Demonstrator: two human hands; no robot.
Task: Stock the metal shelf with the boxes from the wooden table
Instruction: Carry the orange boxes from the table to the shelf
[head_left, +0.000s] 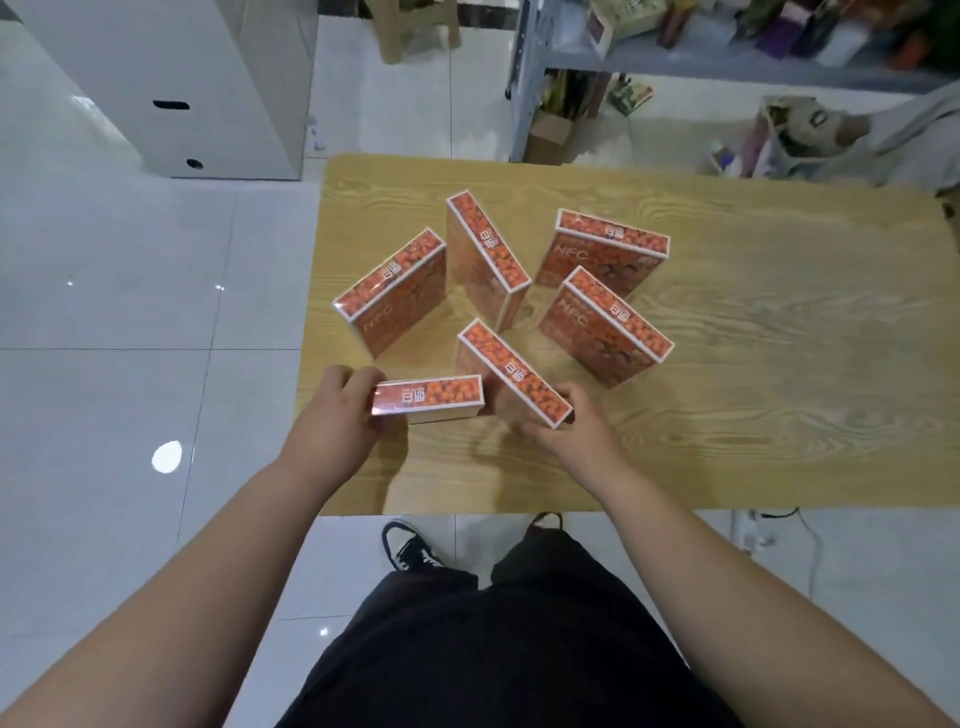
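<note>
Gripping the left box (436, 397) by its end, the left hand (337, 415) matches the right hand (576, 431) holding the middle box (514, 379) near the counter (779, 415) edge, likely to carry two to the shelf (727, 70).

Glossy white floor tiles (130, 312), white cabinet (208, 78).

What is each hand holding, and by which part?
The left hand grips the nearest orange box by its left end; the right hand grips the upright box beside it at its near end.
</note>
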